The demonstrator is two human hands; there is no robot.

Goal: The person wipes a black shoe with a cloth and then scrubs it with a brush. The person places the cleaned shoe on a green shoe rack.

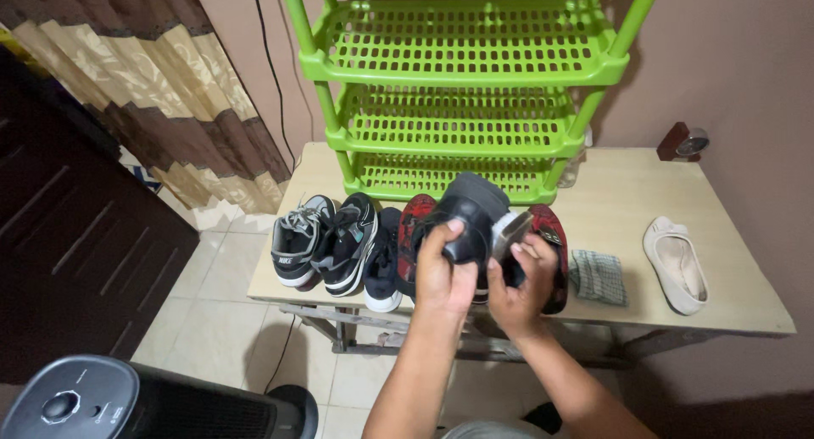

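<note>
Black shoe [469,218] held in both grips, left hand [441,274] and right hand [519,282] clasping it (above bench [619,201]); green rack [466,74] stands behind.

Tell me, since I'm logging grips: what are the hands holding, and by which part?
Both hold one black shoe: the left hand wraps its side, thumb on top; the right hand grips its other end.

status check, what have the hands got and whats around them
Left hand and right hand both gripping a black shoe. Held above the shoe row on the table. Green rack behind, nothing blocking.
</note>
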